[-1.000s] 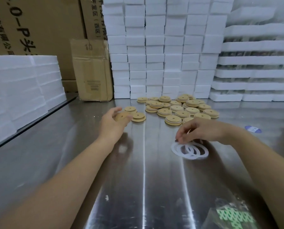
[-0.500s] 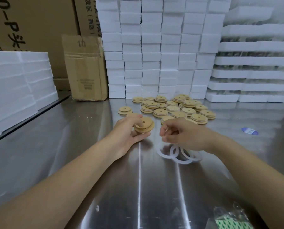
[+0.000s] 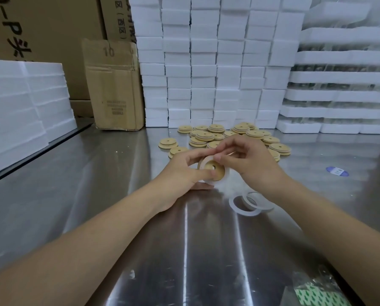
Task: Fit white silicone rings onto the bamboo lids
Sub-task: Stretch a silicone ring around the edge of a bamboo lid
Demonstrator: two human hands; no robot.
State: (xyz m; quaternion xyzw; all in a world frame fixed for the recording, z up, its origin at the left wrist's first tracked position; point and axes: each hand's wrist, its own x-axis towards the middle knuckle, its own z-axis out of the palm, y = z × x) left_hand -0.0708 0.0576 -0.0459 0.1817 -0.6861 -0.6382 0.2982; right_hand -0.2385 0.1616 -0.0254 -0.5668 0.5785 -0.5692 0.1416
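Note:
My left hand (image 3: 180, 173) grips a round bamboo lid (image 3: 215, 172) with a centre hole, tilted toward me above the steel table. A white silicone ring (image 3: 201, 165) sits partly around the lid's rim. My right hand (image 3: 248, 164) pinches that ring at the lid's upper right edge. Loose white rings (image 3: 246, 204) lie on the table just below my right wrist. A pile of several bamboo lids (image 3: 224, 138) lies beyond both hands.
The steel table (image 3: 96, 184) carries white foam blocks (image 3: 25, 107) on the left. A wall of white foam boxes (image 3: 206, 62) and a cardboard box (image 3: 116, 85) stand at the back. A blue sticker (image 3: 336, 171) lies right; a plastic bag (image 3: 312, 294) sits front right.
My left hand lifted a lid from the pile and turned it toward me. My right hand picked a ring off the table and brought it onto the lid's rim.

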